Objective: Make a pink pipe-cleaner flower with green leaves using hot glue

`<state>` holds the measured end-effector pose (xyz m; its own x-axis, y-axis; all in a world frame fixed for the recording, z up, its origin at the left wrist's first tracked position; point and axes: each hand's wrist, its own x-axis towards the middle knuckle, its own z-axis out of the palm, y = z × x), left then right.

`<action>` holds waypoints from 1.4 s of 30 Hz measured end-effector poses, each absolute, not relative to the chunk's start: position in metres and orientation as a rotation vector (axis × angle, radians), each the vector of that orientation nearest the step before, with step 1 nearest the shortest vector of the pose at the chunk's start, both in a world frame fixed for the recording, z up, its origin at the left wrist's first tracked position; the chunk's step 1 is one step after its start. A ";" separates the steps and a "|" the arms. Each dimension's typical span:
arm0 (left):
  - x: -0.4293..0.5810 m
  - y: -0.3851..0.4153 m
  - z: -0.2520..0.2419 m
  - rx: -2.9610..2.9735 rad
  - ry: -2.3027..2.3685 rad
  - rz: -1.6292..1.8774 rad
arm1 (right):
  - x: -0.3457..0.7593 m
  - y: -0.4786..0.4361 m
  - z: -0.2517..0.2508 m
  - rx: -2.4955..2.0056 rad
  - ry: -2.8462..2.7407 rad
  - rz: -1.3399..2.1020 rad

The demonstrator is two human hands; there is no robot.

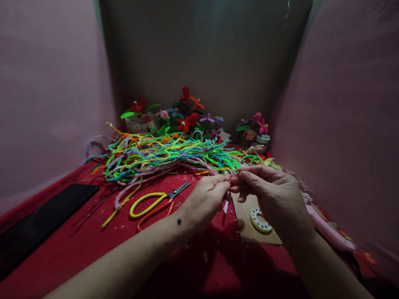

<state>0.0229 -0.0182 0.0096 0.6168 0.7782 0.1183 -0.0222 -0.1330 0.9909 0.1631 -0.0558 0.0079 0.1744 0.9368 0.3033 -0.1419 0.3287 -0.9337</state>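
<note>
My left hand (pixel 207 198) is closed in a pinch, its fingertips on a small bright pink pipe cleaner (pixel 234 177). From the other side, the thumb and index finger of my right hand (pixel 274 193) pinch the same pink piece. Fingers cover most of it, so its full shape is hidden. A pale strip (pixel 226 206) shows just below the left fingertips; whether it joins the held piece I cannot tell. Scissors (pixel 156 203) with one yellow and one orange handle lie left of my left hand, blades apart. Under my right hand is a wooden board (pixel 249 232) bearing a round ring with holes (pixel 260 220).
A heap of multicoloured pipe cleaners (pixel 168 153) spreads behind my hands on the red cloth (pixel 106 249). Pipe-cleaner flowers (pixel 187 122) and a glass jar (pixel 261 142) stand at the back. A black flat object (pixel 50 220) lies left, a pink tool (pixel 330 230) right. Pink panels flank both sides.
</note>
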 end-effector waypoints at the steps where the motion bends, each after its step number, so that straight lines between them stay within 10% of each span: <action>1: 0.022 -0.019 0.010 1.581 0.652 0.778 | 0.163 -0.055 0.008 -0.917 -1.126 0.928; 12: 0.025 -0.017 0.005 1.337 0.513 0.802 | 0.158 -0.095 0.001 -0.947 -1.079 0.508; 42: 0.014 -0.004 -0.001 1.281 0.398 0.636 | 0.167 -0.064 0.022 -0.851 -1.136 1.104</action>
<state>0.0144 -0.0037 -0.0007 0.7665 0.6384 0.0708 -0.2156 0.1518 0.9646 0.1673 -0.0643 0.0216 0.0491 0.9644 0.2597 -0.2318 0.2640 -0.9363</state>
